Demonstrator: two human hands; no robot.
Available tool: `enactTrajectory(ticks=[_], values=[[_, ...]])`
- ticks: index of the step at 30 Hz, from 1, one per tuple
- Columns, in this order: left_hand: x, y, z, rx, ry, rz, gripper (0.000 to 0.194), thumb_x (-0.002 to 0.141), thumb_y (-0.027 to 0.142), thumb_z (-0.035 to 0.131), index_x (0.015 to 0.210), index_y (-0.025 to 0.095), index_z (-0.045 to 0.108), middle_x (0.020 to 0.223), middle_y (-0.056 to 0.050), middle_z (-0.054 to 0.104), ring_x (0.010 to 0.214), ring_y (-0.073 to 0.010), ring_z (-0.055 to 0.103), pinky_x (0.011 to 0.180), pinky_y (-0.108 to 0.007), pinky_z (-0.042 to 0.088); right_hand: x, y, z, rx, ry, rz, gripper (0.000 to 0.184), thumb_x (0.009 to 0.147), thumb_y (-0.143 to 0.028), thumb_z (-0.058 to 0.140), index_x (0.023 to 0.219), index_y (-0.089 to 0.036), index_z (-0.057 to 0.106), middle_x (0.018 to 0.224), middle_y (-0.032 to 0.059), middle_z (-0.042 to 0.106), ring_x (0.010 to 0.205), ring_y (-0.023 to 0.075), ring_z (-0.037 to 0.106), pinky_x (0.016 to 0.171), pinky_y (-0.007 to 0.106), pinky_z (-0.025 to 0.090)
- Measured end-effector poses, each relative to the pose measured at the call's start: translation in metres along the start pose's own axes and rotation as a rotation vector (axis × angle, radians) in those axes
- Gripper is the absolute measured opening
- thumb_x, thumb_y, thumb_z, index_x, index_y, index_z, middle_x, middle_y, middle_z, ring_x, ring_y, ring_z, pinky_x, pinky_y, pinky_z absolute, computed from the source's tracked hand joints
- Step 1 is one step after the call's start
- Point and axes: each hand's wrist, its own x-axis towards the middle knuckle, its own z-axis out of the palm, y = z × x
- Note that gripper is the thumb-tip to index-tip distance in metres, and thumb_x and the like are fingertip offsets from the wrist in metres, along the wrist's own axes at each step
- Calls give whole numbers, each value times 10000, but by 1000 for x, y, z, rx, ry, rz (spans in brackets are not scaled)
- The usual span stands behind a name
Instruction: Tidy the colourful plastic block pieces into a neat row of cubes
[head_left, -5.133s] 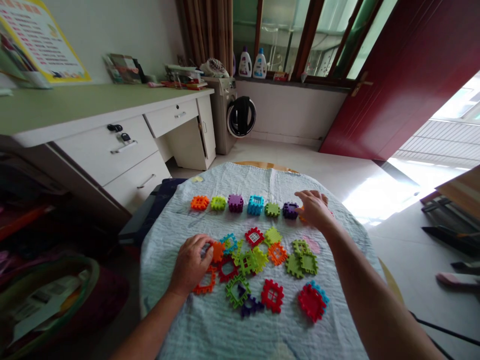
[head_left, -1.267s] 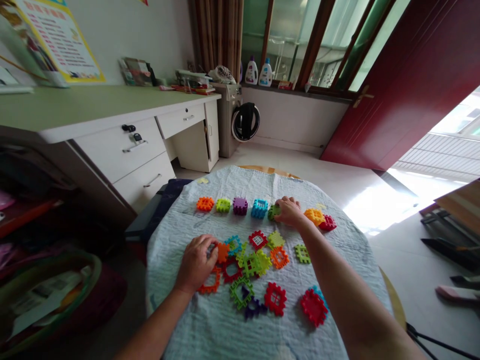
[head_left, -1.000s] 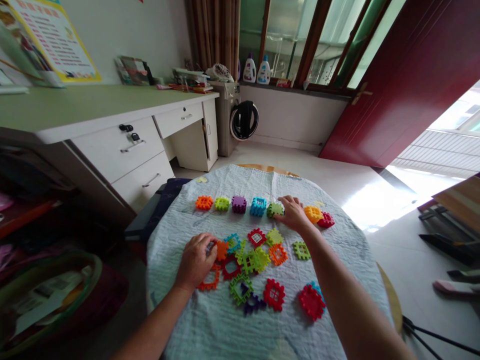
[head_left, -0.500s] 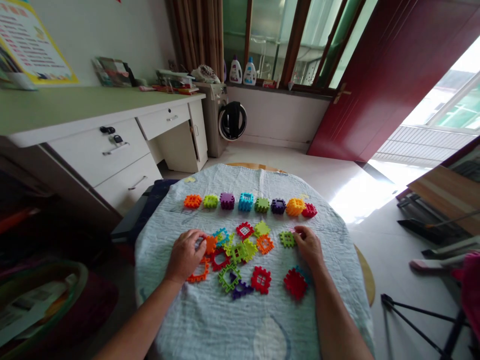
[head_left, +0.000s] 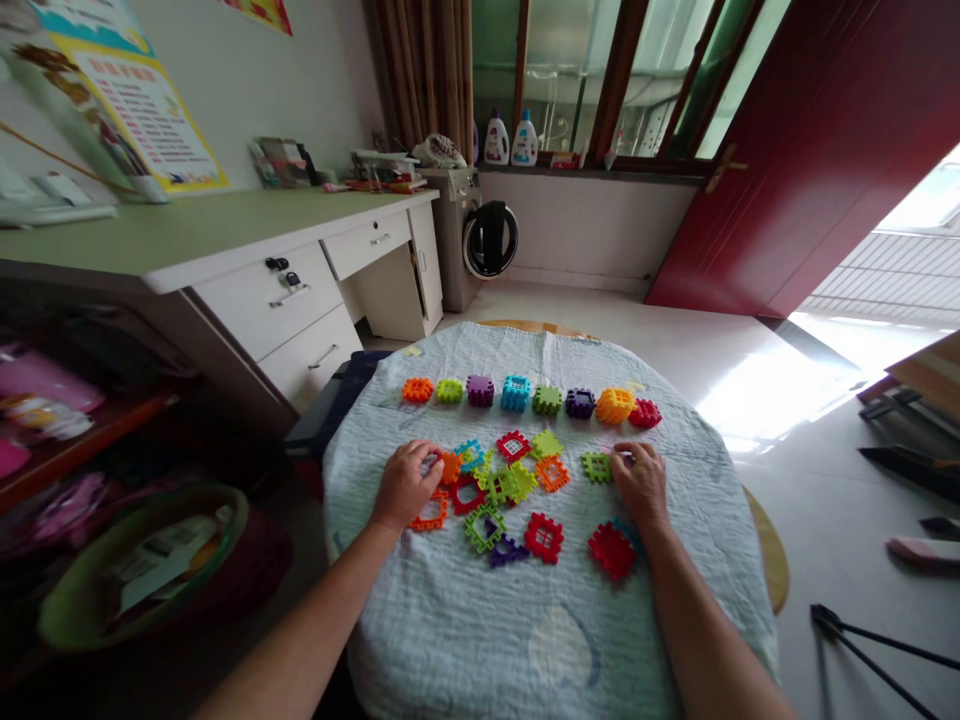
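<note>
My left hand [head_left: 409, 482] is closed at the left of a pile of plastic interlocking tiles, thumb and fingers on an orange tile [head_left: 451, 467]. On the right, my right hand [head_left: 642, 480] has its fingers curled at the edge of a light green tile [head_left: 598, 466]. Between the hands lie loose notched tiles, among them a red window tile [head_left: 513, 446], an orange frame [head_left: 553, 473], a red ring tile [head_left: 466, 493] and a green frame [head_left: 484, 528]. Nearer me are a purple triangle [head_left: 509, 551], a red tile [head_left: 544, 538] and a solid red tile [head_left: 611, 551] overlapping a blue one.
Behind the pile runs a row of assembled cubes, including a blue cube [head_left: 516, 393] and a yellow block [head_left: 616, 406]. A pale blue cloth [head_left: 480, 620] covers the round table. A desk [head_left: 262, 225] stands left, a washing machine [head_left: 459, 240] beyond, a tripod leg [head_left: 862, 630] right.
The view has turned a little to the left, so everything sits further right in it. Both hands stay at the same tiles, with little visible movement.
</note>
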Motion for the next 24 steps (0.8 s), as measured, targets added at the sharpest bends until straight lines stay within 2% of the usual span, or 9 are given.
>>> enactTrajectory(ticks=[7, 11, 14, 16, 18, 19, 21, 24], values=[[1, -2, -1, -104, -23, -40, 160, 826, 276, 514, 887, 200, 641, 907, -38, 676, 898, -206, 617, 874, -360, 488, 0, -4, -3, -54, -18, 60, 299, 738, -394, 506, 822, -188, 706, 963, 100, 642, 950, 248, 523, 924, 388, 349], [-2, 7, -7, -133, 25, -51, 160, 827, 267, 523, 904, 194, 643, 938, -50, 672, 939, -212, 616, 904, -375, 480, -1, -11, -5, -147, -37, 136, 293, 749, -403, 513, 845, -212, 713, 1033, 90, 631, 996, 269, 483, 893, 396, 339], [-15, 30, -15, -79, -4, 49, 163, 835, 301, 578, 951, 207, 641, 1029, -60, 664, 1035, -226, 587, 971, -403, 443, -1, -14, -5, -196, -64, 154, 299, 766, -416, 509, 864, -220, 713, 1043, 83, 627, 1007, 274, 469, 878, 398, 332], [-28, 50, -18, -71, -149, 145, 236, 818, 374, 648, 998, 222, 639, 1064, -54, 665, 1067, -229, 577, 968, -394, 445, -1, -15, -5, -214, -80, 150, 301, 773, -416, 509, 879, -220, 711, 1047, 81, 626, 1003, 271, 469, 873, 397, 330], [-39, 69, -16, -41, -314, 226, 401, 749, 460, 727, 1074, 243, 635, 1151, -50, 650, 1083, -240, 573, 971, -402, 448, -1, -15, -5, -226, -91, 147, 302, 779, -415, 508, 890, -220, 709, 1055, 78, 627, 1005, 271, 469, 871, 396, 328], [-44, 77, -14, -11, -350, 245, 475, 727, 486, 745, 1118, 246, 625, 1200, -53, 635, 1115, -252, 560, 995, -417, 437, -1, -15, -5, -231, -96, 146, 301, 781, -412, 506, 893, -220, 709, 1059, 78, 628, 1007, 271, 470, 870, 396, 327], [-47, 91, -5, 64, -355, 245, 532, 753, 507, 717, 1195, 237, 595, 1285, -67, 601, 1192, -273, 521, 1048, -449, 402, -1, -16, -5, -243, -106, 146, 297, 786, -404, 504, 898, -220, 708, 1068, 77, 628, 1012, 272, 470, 869, 396, 326], [-41, 108, 9, 189, -305, 188, 486, 827, 479, 643, 1223, 205, 575, 1339, -100, 569, 1245, -294, 486, 1067, -478, 383, -1, -16, -5, -259, -114, 145, 289, 790, -390, 504, 909, -221, 706, 1075, 75, 628, 1011, 271, 471, 863, 395, 326]])
